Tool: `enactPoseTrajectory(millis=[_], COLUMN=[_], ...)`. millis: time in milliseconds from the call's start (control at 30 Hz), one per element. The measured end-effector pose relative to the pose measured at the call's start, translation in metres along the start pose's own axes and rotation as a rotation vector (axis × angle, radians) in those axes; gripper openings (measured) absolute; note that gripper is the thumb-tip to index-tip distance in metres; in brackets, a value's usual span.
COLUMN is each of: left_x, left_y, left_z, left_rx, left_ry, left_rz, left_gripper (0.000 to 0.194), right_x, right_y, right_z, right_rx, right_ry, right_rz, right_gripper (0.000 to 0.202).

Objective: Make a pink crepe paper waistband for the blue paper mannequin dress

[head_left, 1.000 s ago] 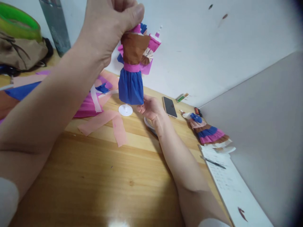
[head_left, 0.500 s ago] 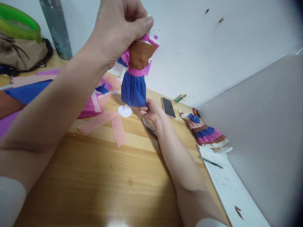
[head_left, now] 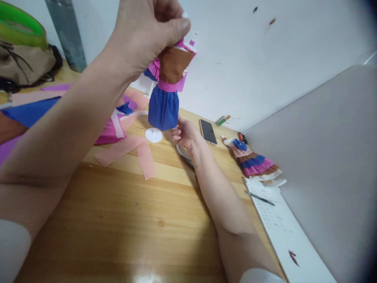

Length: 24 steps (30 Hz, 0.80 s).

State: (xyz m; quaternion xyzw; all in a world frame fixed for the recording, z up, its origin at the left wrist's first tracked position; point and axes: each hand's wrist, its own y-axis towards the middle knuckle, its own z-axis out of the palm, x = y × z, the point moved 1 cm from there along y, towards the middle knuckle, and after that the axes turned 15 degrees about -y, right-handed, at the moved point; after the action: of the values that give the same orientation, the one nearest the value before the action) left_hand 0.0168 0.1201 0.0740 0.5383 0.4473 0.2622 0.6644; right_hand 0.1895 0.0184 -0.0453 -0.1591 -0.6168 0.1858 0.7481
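My left hand (head_left: 150, 35) pinches the top of a small dress form (head_left: 175, 65) and holds it up off the table. The form wears a brown bodice, a pink waistband and a gathered blue skirt (head_left: 163, 108), with pink and blue ruffles at its left side. My right hand (head_left: 187, 135) is at the lower right edge of the skirt, palm up with fingers curled; its fingertips are partly hidden, so its hold cannot be made out. Below the skirt a white round base (head_left: 153, 135) shows over the wooden table (head_left: 141, 220).
Crepe paper strips (head_left: 126, 151) and sheets lie left. A phone (head_left: 207, 131), a second layered dress (head_left: 253, 159) and a pen (head_left: 260, 197) on a white sheet (head_left: 282, 228) are right. A grey bottle (head_left: 66, 35) and bag (head_left: 26, 65) stand back left.
The view has shifted slightly. The lower end of my right hand's fingers has moved a little down from the skirt's hem. My left hand still grips the form.
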Motion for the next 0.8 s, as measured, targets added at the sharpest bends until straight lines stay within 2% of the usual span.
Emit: enactPoseTrajectory(millis=[233, 433, 667, 800], left_x=[0.02, 0.024, 0.019, 0.034], left_y=[0.003, 0.003, -0.001, 0.005], left_z=[-0.017, -0.018, -0.019, -0.022], left_rx=[0.14, 0.192, 0.125, 0.107], left_ry=[0.156, 0.273, 0.458, 0.455], left_rz=[0.17, 0.283, 0.301, 0.297], left_gripper=[0.012, 0.012, 0.016, 0.01], right_x=[0.001, -0.001, -0.002, -0.003], right_y=[-0.004, 0.0, -0.001, -0.002], right_z=[0.006, 0.003, 0.007, 0.01], right_rx=[-0.02, -0.062, -0.031, 0.047], right_ry=[0.008, 0.025, 0.026, 0.106], right_rz=[-0.03, -0.034, -0.018, -0.023], right_gripper=[0.028, 0.032, 0.037, 0.038])
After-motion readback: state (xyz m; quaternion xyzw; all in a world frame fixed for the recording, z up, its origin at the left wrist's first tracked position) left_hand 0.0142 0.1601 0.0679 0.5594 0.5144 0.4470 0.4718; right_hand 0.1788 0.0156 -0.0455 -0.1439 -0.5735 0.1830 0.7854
